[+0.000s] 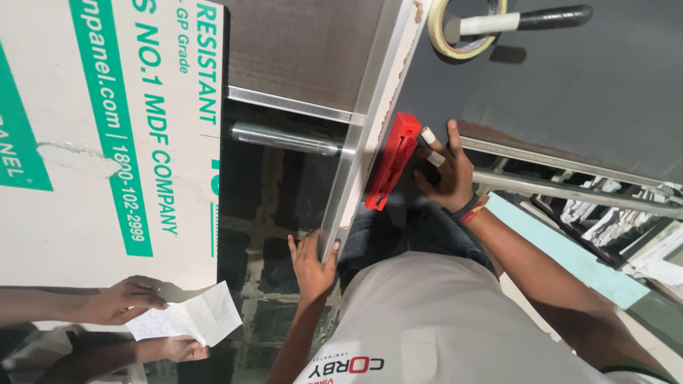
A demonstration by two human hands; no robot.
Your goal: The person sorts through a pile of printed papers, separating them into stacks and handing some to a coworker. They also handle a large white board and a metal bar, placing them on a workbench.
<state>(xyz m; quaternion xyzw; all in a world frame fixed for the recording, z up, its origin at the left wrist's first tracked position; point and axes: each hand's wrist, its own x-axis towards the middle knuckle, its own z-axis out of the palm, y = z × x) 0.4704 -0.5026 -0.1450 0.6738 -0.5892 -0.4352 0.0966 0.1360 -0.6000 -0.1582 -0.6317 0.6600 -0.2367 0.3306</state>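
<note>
1. Right hand [445,171]: fingers spread flat on the dark surface [569,85], fingertips just beside the red plastic tool [390,162]. Grip apart, nothing clamped. Two fingers [431,146] wrapped in white tape, band on the wrist.
2. Red plastic tool: long, narrow, lying against the pale edge strip [390,78] of the dark surface, tilted parallel to it. Whether the hand actually touches it can't be told.
3. Left hand [313,259]: grip closed around the lower end of the metal profile [348,192] that runs along that edge; thumb on one side, fingers on the other.
4. Roll of tape [455,32] sits on the dark surface at the top, on a black-handled tool [548,18], well apart from both hands.
5. Large white board [107,128] with green print at the left.
6. Another person's hands [114,302] at lower left hold a creased sheet of paper [192,320], well apart from the worker's hands.
</note>
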